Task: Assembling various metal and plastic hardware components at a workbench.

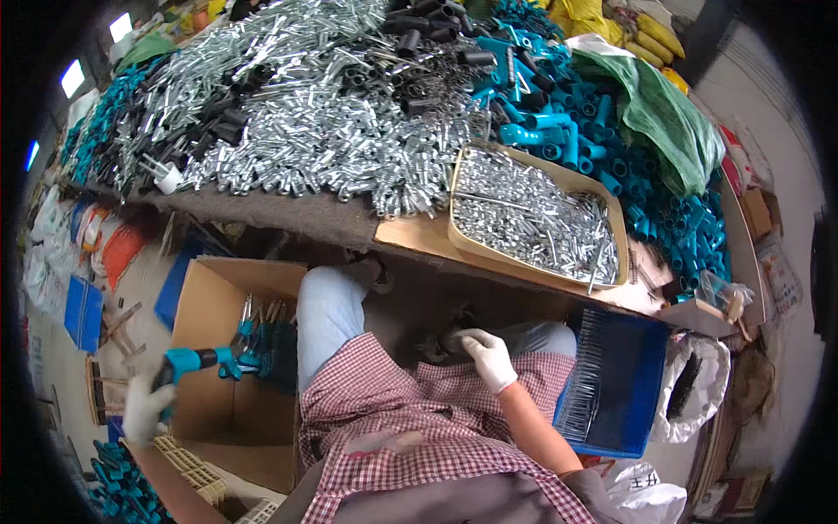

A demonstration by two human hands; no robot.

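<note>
My left hand (147, 406), in a white glove, grips an assembled tool (196, 359) with a blue and black handle, held out over an open cardboard box (223, 279) at my left. Several similar finished pieces (262, 345) lie inside that box. My right hand (489, 358), also in a white glove, rests low in my lap with its fingers curled against a dark part (441, 342) under the table edge; I cannot tell whether it grips it. I wear a checked apron.
The workbench (288, 214) carries heaps of small silver metal tubes (314, 131), black sleeves (419, 22) and blue plastic handles (576, 131). A shallow cardboard tray (615, 205) holds silver pins. A blue bin (642, 375) of thin rods stands at my right, beside a white bag (698, 384).
</note>
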